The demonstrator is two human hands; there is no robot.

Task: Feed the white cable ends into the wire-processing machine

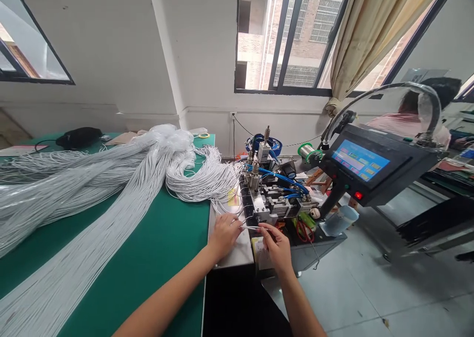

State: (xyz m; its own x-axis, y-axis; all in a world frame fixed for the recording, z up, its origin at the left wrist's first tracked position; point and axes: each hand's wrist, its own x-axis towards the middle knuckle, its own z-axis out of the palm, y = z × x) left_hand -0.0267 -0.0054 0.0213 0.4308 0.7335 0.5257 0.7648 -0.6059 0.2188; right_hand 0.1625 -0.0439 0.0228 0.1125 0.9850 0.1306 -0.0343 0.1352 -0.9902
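Note:
My left hand (224, 234) and my right hand (276, 245) pinch the two ends of a short stretch of thin white cord (251, 227) held level between them. The cord sits right in front of a small metal machine (272, 196) with blue air hoses and upright cylinders. My left hand rests on a grey metal plate (237, 255) at the machine's foot. A coiled bunch of white cords (202, 176) lies just beyond my left hand.
Long bundles of white cord (85, 198) cross the green table (163, 248). A control box with a lit blue screen (360, 160) stands right of the machine. Red-handled scissors (303, 231) lie by the machine. Another person (411, 112) sits far right.

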